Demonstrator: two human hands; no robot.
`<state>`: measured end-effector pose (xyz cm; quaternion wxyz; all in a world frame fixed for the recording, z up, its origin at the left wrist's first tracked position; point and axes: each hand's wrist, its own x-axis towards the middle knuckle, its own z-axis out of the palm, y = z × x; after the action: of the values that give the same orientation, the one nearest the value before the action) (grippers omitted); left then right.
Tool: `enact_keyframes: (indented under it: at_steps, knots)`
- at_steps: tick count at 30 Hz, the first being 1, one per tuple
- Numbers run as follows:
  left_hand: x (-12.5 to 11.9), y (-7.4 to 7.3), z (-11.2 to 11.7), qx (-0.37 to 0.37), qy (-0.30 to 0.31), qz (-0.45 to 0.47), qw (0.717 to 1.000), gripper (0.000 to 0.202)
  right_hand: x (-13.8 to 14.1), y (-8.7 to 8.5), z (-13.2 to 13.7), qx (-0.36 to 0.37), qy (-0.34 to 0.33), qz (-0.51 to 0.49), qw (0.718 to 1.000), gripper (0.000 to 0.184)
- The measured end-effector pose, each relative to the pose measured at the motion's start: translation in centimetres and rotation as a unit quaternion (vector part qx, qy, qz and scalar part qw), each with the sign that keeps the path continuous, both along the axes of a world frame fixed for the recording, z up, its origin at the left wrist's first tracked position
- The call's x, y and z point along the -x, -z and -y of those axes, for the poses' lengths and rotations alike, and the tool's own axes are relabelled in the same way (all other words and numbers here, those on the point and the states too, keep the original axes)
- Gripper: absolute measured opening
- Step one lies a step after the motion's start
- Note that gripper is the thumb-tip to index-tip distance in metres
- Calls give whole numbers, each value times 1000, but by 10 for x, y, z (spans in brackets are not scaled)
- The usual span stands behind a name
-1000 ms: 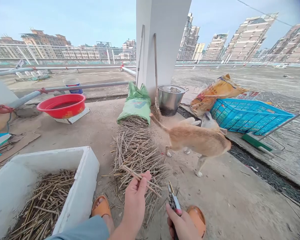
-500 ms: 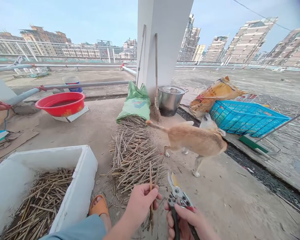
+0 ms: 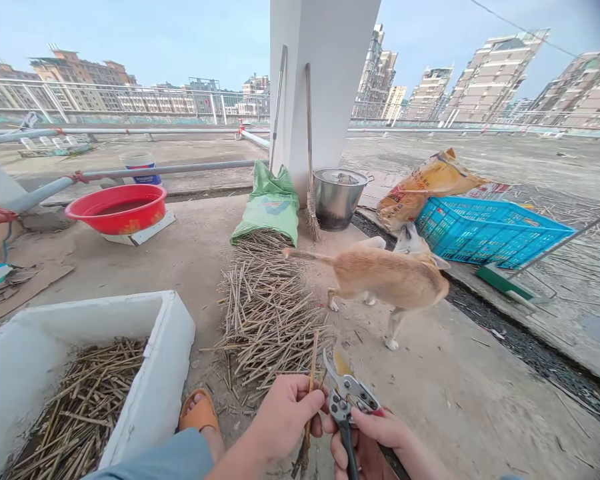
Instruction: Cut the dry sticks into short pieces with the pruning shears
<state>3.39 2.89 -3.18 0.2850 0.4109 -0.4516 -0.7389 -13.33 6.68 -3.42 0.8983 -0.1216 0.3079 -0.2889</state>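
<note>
My left hand [image 3: 285,417] is closed around a thin dry stalk [image 3: 311,393], held upright near the bottom middle of the view. Right beside it, my right hand [image 3: 375,443] grips the handles of pruning shears [image 3: 347,393], whose blades stand apart just to the right of the stalk. A heap of the same dry stalks [image 3: 267,313] lies on the concrete in front of my hands. At the lower left, a white foam box [image 3: 175,340] holds several cut stalks [image 3: 77,407].
A tan dog [image 3: 387,277] stands just beyond the heap, facing a blue plastic crate [image 3: 490,230]. Further back are a white pillar [image 3: 320,80], a green sack [image 3: 270,207], a metal pot [image 3: 337,197], a broom [image 3: 310,153], a yellow bag [image 3: 425,183] and a red basin [image 3: 117,210].
My left hand turned the stalk from slanting to upright and drew it closer. The right hand brought the shears up beside it with blades apart. The dog shifted slightly left.
</note>
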Motion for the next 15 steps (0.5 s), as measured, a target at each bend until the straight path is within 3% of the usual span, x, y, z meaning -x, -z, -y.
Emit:
enact_keyframes:
  at_steps: [7, 12, 15]
  knots:
    - [0, 5, -2, 13, -29, 52, 998, 33, -7, 2, -4, -14, 42, -94, 995, 37]
    - [3, 5, -3, 1, -24, 133, 991, 26, -18, 33, -15, 42, 80, -187, 978, 53]
    - [5, 8, -5, -17, -20, 166, 986, 21, -21, 50, -24, 19, 112, -210, 971, 55]
